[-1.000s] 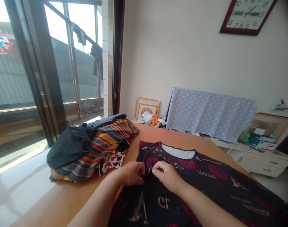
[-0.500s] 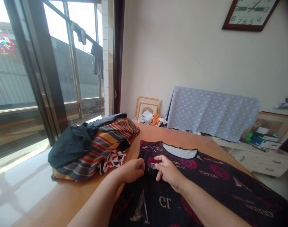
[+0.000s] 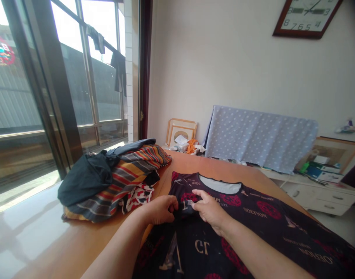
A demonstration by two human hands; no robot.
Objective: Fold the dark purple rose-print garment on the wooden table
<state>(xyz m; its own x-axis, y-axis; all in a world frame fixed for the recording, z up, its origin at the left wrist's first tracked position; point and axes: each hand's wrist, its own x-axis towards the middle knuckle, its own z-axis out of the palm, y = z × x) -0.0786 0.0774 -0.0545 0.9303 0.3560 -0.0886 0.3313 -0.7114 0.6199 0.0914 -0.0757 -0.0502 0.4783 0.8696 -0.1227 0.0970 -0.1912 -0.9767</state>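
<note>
I'm seeing a dark shirt (image 3: pixel 270 223) w/ crimson medallions (image 3: pixel 269 209) & pale lettering (image 3: pixel 255 213) lying spread on the tbl. (image 3: pixel 229 164), L hand (image 3: pixel 162 210) pinching its cloth, R hand (image 3: pixel 208 209) holding thumb & index apart.

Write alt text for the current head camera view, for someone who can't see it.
A person's left hand and right hand are at a dark printed top spread on a brown table. A clothes heap lies to their left.
</note>
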